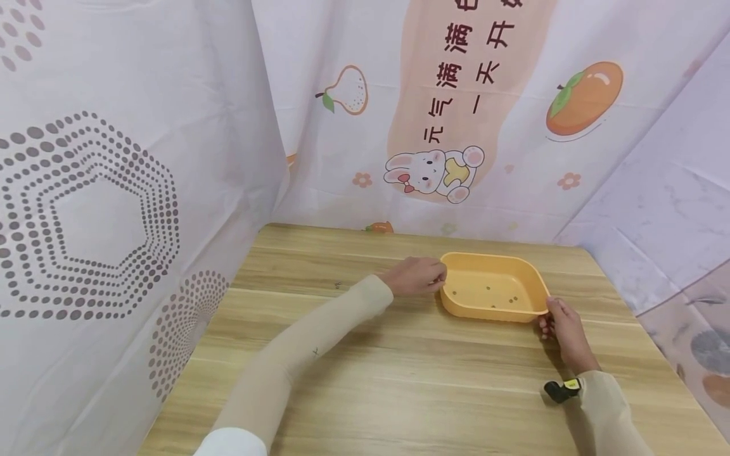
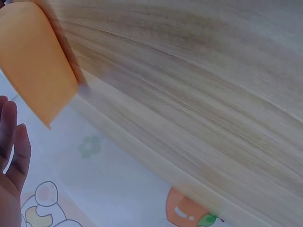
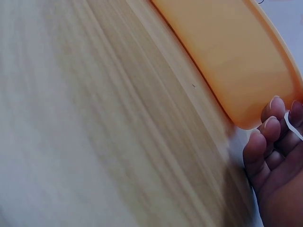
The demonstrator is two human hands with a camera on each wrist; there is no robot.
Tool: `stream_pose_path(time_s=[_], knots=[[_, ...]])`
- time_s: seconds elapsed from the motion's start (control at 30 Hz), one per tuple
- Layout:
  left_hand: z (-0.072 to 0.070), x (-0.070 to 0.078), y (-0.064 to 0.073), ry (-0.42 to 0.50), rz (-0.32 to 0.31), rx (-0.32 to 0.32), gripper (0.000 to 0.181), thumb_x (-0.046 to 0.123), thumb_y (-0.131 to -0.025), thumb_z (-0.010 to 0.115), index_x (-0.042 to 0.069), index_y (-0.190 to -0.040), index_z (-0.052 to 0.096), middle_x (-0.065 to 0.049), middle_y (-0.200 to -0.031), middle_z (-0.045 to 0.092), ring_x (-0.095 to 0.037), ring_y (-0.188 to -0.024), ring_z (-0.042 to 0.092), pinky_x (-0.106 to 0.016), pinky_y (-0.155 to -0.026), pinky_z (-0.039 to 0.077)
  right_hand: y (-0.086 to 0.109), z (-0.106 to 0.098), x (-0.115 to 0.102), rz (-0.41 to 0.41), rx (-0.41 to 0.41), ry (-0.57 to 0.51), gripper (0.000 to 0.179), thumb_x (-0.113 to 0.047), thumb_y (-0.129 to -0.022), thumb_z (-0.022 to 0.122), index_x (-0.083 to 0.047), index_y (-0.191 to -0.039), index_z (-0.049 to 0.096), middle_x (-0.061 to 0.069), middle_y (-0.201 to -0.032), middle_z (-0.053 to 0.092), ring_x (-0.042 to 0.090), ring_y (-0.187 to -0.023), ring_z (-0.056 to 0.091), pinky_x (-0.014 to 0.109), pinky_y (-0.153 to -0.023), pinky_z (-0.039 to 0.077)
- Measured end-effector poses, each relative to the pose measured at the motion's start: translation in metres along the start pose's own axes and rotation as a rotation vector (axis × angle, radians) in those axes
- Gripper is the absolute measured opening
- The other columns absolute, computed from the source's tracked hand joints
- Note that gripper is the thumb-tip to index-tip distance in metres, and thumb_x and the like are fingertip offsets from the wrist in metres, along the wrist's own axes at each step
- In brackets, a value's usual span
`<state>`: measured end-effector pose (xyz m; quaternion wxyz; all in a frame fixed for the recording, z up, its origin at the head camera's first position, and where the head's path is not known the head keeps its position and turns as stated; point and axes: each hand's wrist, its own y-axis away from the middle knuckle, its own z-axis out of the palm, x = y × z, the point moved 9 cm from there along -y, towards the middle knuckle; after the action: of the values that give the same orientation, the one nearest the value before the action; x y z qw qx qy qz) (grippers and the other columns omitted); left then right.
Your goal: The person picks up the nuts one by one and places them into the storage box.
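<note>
While I watch through the head camera, the orange tray [image 1: 485,265] sits on the far right part of the wooden table [image 1: 399,392], just a narrow strip of board between its back wall and the far edge. Beyond that edge the printed curtain [image 1: 342,158] hangs close, so the room behind looks tight to me. Toward the person there is far more: wood runs from the tray's front wall down to the bottom of my view, and another broad stretch lies leftward, crossed by the pale left sleeve [image 1: 308,335]. I read the left hand [image 1: 415,277] as holding the left rim, fingers curled in narrow. The right hand [image 1: 568,329] grips the front right corner, fingers bent at the outer wall (from the right wrist I cannot tell how far under they reach). Inside the tray, a few small round bits [image 1: 488,288] lie scattered, too small for me to name.
</note>
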<state>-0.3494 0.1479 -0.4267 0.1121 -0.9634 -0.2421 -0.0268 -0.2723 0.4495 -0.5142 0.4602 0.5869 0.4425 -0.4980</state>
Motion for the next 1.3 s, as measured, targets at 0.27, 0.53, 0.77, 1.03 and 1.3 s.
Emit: stream_pose_path(time_s=[0.27,0.53,0.77,1.03,1.3], knots=[[0.002,0.006,-0.002,-0.001,0.008,-0.003,0.01,0.021,-0.103,0.059,0.016,-0.1,0.067,0.006,-0.096,0.061,-0.004,-0.082,0.054,-0.015,-0.071,0.044,-0.006,-0.004,0.007,-0.022,-0.001,0.03,0.039,-0.042,-0.11,0.043,-0.012,-0.088,0.053,-0.003,-0.069,0.054,0.01,-0.059,0.051,0.024,-0.053,0.048],[0.007,0.008,-0.005,-0.006,0.038,0.0,0.01,0.019,-0.103,0.059,0.017,-0.097,0.066,0.008,-0.094,0.062,-0.004,-0.082,0.053,-0.015,-0.071,0.043,-0.007,-0.002,0.002,-0.025,-0.01,0.024,0.039,-0.043,-0.11,0.044,-0.01,-0.091,0.054,-0.003,-0.07,0.054,0.011,-0.06,0.051,0.025,-0.053,0.049],[0.012,0.01,-0.007,-0.044,0.076,0.007,0.012,0.021,-0.104,0.058,0.018,-0.098,0.068,0.009,-0.094,0.064,-0.002,-0.081,0.053,-0.014,-0.071,0.043,-0.008,-0.003,0.004,-0.011,-0.004,0.029,0.038,-0.042,-0.11,0.043,-0.011,-0.091,0.054,-0.003,-0.07,0.054,0.011,-0.06,0.051,0.025,-0.053,0.049],[0.014,0.011,-0.007,-0.051,0.083,-0.003,0.013,0.021,-0.104,0.057,0.019,-0.098,0.069,0.009,-0.092,0.065,-0.002,-0.08,0.054,-0.014,-0.07,0.043,-0.008,-0.004,0.008,-0.001,-0.003,0.019,0.039,-0.041,-0.111,0.043,-0.01,-0.09,0.054,-0.002,-0.07,0.055,0.011,-0.059,0.051,0.025,-0.053,0.05],[0.014,0.011,-0.005,0.002,0.078,0.003,0.012,0.019,-0.104,0.058,0.019,-0.096,0.067,0.009,-0.091,0.064,-0.002,-0.08,0.053,-0.013,-0.069,0.042,-0.005,-0.003,0.009,-0.026,-0.001,0.016,0.038,-0.042,-0.11,0.043,-0.012,-0.089,0.053,-0.003,-0.069,0.054,0.01,-0.059,0.05,0.025,-0.053,0.048]])
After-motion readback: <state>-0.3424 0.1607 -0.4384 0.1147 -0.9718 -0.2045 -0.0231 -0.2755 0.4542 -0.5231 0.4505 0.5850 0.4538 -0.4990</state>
